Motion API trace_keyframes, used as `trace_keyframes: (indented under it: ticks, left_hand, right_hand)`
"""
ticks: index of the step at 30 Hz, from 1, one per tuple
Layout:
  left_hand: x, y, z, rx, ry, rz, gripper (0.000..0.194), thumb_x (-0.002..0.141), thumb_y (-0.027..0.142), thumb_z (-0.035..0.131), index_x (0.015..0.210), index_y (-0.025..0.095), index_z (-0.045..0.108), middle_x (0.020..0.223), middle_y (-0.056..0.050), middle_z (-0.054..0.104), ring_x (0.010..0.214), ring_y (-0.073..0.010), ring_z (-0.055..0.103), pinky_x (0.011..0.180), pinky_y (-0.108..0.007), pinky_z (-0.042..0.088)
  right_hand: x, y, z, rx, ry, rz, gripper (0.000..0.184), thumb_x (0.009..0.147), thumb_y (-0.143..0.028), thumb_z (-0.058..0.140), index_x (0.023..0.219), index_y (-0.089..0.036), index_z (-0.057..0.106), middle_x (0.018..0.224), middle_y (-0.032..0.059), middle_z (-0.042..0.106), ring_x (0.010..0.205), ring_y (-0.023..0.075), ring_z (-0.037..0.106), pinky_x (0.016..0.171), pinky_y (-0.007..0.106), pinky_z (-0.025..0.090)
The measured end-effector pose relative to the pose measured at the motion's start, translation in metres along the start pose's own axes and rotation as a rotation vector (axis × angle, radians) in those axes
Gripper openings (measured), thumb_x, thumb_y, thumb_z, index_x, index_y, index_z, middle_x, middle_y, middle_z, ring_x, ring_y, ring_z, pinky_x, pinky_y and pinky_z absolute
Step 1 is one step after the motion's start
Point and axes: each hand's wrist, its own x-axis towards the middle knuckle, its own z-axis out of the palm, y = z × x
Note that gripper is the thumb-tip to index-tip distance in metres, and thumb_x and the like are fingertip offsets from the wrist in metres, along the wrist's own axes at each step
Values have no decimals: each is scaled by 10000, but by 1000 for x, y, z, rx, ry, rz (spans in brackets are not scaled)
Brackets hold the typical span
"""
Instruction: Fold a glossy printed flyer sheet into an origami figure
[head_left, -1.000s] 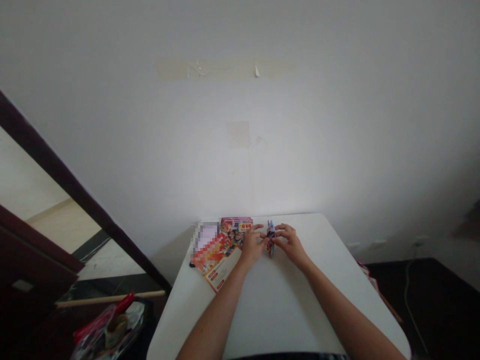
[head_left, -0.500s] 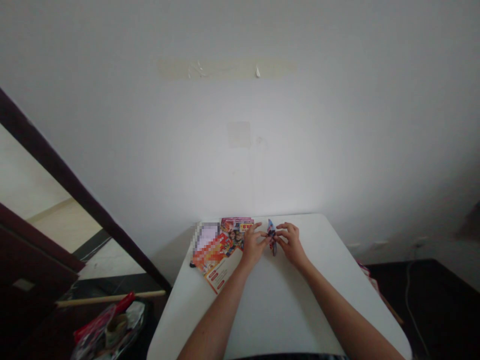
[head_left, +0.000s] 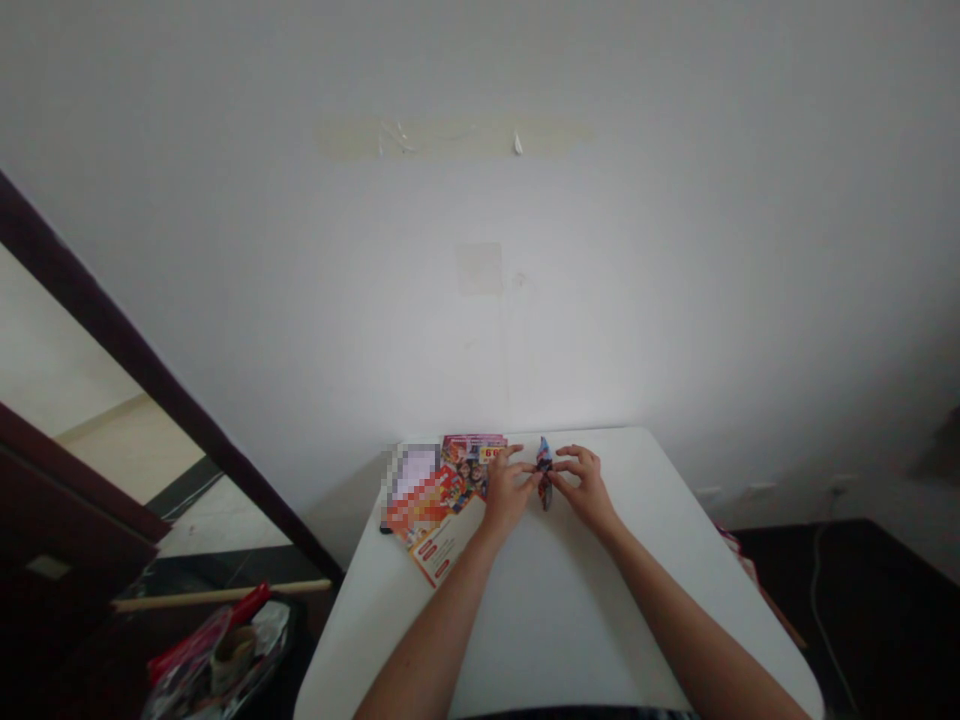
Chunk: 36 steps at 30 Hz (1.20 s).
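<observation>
A small folded piece of printed paper (head_left: 545,490), blue at its far tip and dark and reddish lower down, stands between my hands above the white table (head_left: 555,620). My left hand (head_left: 510,492) pinches its left side with thumb and forefinger, the other fingers lifted. From the right, my right hand (head_left: 585,487) grips the same paper at its middle with the fingertips. How the folds run inside is too small to tell. Left of my left hand lie colourful printed flyers (head_left: 466,480), overlapping one another.
A blurred-out device or screen (head_left: 414,470) lies at the table's back left, partly under the flyers. The wall (head_left: 480,350) rises right behind the table. On the floor at left are a wooden stick (head_left: 225,597) and a bin with rubbish (head_left: 232,655).
Both hands keep their hold on the folded paper. My right fingertips have shifted slightly inward at its middle, and the paper has turned a little.
</observation>
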Motion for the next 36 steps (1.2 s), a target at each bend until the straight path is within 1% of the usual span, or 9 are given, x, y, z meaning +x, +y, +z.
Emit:
trace_keyframes:
  ticks: [8, 14, 17, 22, 25, 28, 31, 34, 36]
  left_hand:
    - [0, -2, 3, 5, 9, -20, 182, 647, 93, 819, 685, 259, 754, 1317, -52, 612, 1278, -296, 508, 1095, -576, 346]
    - [0, 0, 2, -7, 4, -32, 114, 696, 136, 799, 742, 239, 780, 1266, -92, 628, 1259, -291, 516, 1113, -540, 331]
    - [0, 1, 3, -22, -1, -49, 137, 672, 120, 809, 730, 241, 777, 1250, -83, 631, 1255, -292, 512, 1113, -539, 325]
    - [0, 1, 3, -27, -3, -62, 167, 638, 107, 828, 701, 252, 773, 1225, -69, 628, 1235, -288, 516, 1097, -530, 347]
    - [0, 1, 3, -27, 9, -65, 116, 671, 143, 816, 713, 244, 779, 1214, -76, 621, 1231, -279, 516, 1102, -514, 349]
    - [0, 0, 3, -16, 18, -64, 79, 698, 172, 802, 729, 242, 784, 1233, -77, 608, 1250, -282, 502, 1114, -524, 335]
    - [0, -1, 3, -7, 4, -43, 87, 681, 178, 818, 706, 250, 776, 1231, -67, 615, 1242, -287, 508, 1105, -543, 344]
    - [1, -3, 3, 0, -3, -30, 100, 670, 182, 833, 683, 257, 769, 1171, -62, 634, 1198, -282, 533, 1074, -538, 377]
    - [1, -3, 3, 9, 0, -29, 91, 677, 189, 832, 687, 256, 772, 1145, -61, 630, 1179, -277, 539, 1062, -530, 385]
  right_hand:
    - [-2, -2, 4, 2, -32, 2, 123, 843, -346, 637, 843, -273, 736, 1166, 72, 600, 1209, 275, 448, 1064, 501, 343]
    - [-2, -1, 2, -3, 10, 15, 128, 827, -378, 663, 829, -276, 740, 1153, 75, 612, 1200, 280, 461, 1067, 500, 335]
    - [-1, -1, 2, 12, 13, 17, 119, 818, -370, 671, 814, -276, 744, 1161, 77, 615, 1201, 283, 461, 1067, 494, 333]
    - [0, -2, 5, 17, -16, 50, 126, 819, -341, 648, 795, -273, 751, 1152, 80, 622, 1178, 279, 480, 1066, 487, 333]
    - [0, -2, 3, 12, -10, 69, 140, 816, -369, 652, 805, -275, 755, 1133, 79, 627, 1168, 281, 485, 1061, 488, 342]
    - [0, -2, 1, 11, 0, 76, 144, 805, -392, 669, 819, -282, 760, 1140, 79, 624, 1180, 293, 477, 1057, 497, 346]
    - [0, -2, 1, 14, -21, 72, 123, 804, -367, 667, 800, -281, 755, 1156, 76, 616, 1190, 294, 474, 1060, 499, 346]
    - [-1, -3, 4, 9, -38, 68, 113, 811, -329, 648, 792, -278, 747, 1159, 70, 609, 1189, 284, 476, 1057, 491, 354]
    - [-1, -3, 5, 7, -27, 67, 112, 816, -323, 646, 789, -273, 743, 1150, 70, 608, 1183, 279, 478, 1055, 487, 357]
